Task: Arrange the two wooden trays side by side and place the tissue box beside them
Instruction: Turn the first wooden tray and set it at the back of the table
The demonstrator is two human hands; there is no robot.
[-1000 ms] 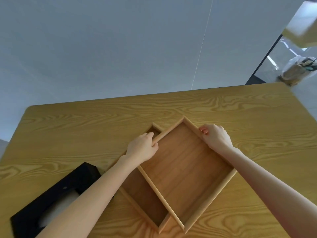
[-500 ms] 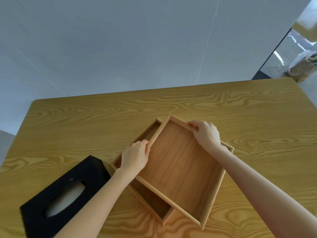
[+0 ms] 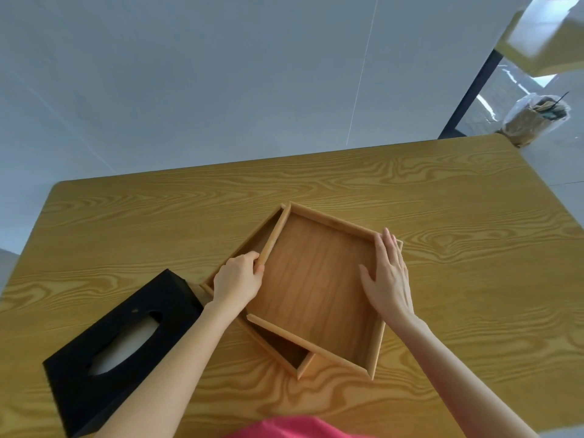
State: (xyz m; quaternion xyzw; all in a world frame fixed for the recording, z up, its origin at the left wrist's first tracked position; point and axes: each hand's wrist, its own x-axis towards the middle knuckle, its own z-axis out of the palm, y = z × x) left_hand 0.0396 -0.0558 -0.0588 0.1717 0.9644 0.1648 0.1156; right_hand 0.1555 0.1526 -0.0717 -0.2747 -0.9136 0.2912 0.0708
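Note:
Two wooden trays are stacked askew at the middle of the wooden table [image 3: 458,279]. The upper tray [image 3: 316,279] lies turned over the lower tray [image 3: 284,346], whose corners stick out at the left and front. My left hand [image 3: 237,279] grips the upper tray's left rim. My right hand [image 3: 387,276] lies flat over its right rim, thumb inside. A black tissue box [image 3: 126,343] with a white tissue in its oval slot sits at the front left, close to the lower tray's left corner.
A grey wall rises behind the table's far edge. Off the table at the far right stand a black post [image 3: 467,90] and a plastic-wrapped pot [image 3: 534,118] on the floor. A pink garment [image 3: 297,428] shows at the bottom edge.
The upper tray has been turned clockwise over the lower one. My right hand slid from the far corner to the right rim; my left hand moved down the left rim.

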